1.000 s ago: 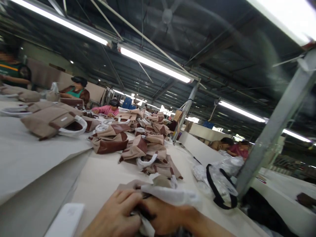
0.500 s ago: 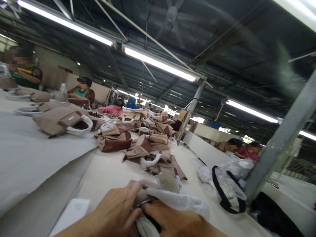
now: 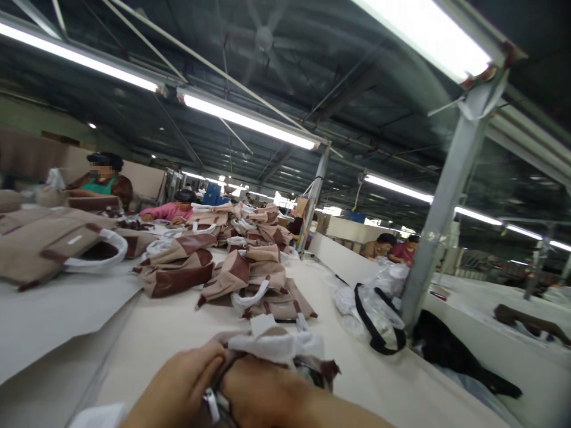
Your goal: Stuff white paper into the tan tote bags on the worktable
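Together, left hand [image 3: 178, 389] and right hand [image 3: 263, 392] clutch wrapped bag [image 3: 276, 348].

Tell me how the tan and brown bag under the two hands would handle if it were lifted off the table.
The bag would probably flop: it lies crumpled and folded beneath the left hand and right hand. It looks light, being flat and apparently empty like the bags in the pile behind. The white wrapping around its handle may feel slippery and shift in the grip.

Long cream table [image 3: 187, 321]; tan/brown bags [image 3: 250, 279] piled mid-table; clear plastic bag w/ black strap [image 3: 375, 315] right of pile.
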`<state>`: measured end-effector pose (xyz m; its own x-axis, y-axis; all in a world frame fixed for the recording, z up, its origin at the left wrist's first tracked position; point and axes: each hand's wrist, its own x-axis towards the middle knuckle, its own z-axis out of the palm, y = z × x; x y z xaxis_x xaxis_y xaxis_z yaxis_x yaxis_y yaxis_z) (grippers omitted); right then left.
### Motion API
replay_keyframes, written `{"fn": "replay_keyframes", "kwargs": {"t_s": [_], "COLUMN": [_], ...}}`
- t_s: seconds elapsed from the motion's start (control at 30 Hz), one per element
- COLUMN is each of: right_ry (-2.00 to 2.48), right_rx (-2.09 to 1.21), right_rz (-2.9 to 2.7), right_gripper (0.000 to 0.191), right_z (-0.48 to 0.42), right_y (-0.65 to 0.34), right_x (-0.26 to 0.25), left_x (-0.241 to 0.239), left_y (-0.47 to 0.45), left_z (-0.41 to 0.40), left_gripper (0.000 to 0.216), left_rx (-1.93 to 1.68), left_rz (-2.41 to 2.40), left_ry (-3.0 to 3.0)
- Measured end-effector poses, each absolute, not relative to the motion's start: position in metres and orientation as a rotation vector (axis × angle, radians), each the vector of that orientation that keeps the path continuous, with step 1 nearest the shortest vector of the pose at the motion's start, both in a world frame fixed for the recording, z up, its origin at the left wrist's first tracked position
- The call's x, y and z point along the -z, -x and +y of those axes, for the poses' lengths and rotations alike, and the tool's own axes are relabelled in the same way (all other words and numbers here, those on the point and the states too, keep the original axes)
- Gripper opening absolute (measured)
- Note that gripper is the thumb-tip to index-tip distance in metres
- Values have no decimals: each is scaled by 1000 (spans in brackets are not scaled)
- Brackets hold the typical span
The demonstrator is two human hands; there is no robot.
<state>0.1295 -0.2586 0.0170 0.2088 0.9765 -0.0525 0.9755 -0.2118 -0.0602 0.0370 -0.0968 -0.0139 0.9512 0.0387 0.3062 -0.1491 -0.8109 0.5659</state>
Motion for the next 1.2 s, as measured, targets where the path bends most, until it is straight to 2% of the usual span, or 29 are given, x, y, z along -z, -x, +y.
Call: {"fn": "replay_keyframes", "kwargs": {"t_s": [0.07,0.13,0.2,0.23,0.27,0.37,0.43,0.53,0.6,0.67,0.77,0.83,0.9,1.0,1.07,1.13,1.2], "right_ry": [2256,2365,2482,2535,2560,2443,2190,1843,1750,1778,1965,2119,2273,2333,2254,2181,2142], "right_rx": [51,30,113,156,220,330,269,118,21,-57,23,67,13,-79,-176,-280,-346], "right_rz": [-2203,-2084,-2024,-2005,-1997,-1954,-1826,-1614,-1551,-1458,-1314,-1287,-1259,-1271,-1271,-1211,-1182], "right_gripper": [26,22,53,60,59,28,26,45,50,60,83,91,87,60,52,55,67], "right_z": [-267,-290,-312,-318,-320,-306,-287,-267,-265,-271,-283,-289,-294,-302,-308,-309,-305], "right_y": [-117,-111,-116,-121,-127,-147,-159,-172,-176,-173,-158,-149,-148,-163,-178,-189,-196], "right_x": [-48,-77,-94,-95,-91,-63,-45,-32,-30,-25,-12,-5,-4,-15,-24,-32,-39], "left_x": [2,-7,-15,-19,-23,-40,-49,-51,-45,-35,-16,-6,-4,-21,-35,-45,-48], "left_y": [-40,-40,-36,-34,-30,-22,-20,-27,-37,-48,-63,-68,-69,-62,-58,-55,-56], "left_z": [-76,-62,-56,-57,-61,-85,-105,-124,-126,-121,-113,-110,-106,-100,-95,-92,-92], "left_gripper": [40,40,41,41,40,33,33,36,56,70,73,80,83,69,61,63,63], "left_rx": [-400,-378,-338,-334,-345,-371,-264,-104,-107,-127,-118,-126,-170,-166,-131,-96,-65], "left_rz": [-68,-52,-16,21,77,215,146,68,163,232,148,50,-46,-163,-199,-269,-373], "left_ry": [-2406,-2370,-2421,-2484,-2579,-2919,-3010,-2971,-2970,-2973,-2958,-2925,-2868,-2760,-2711,-2672,-2643]}}
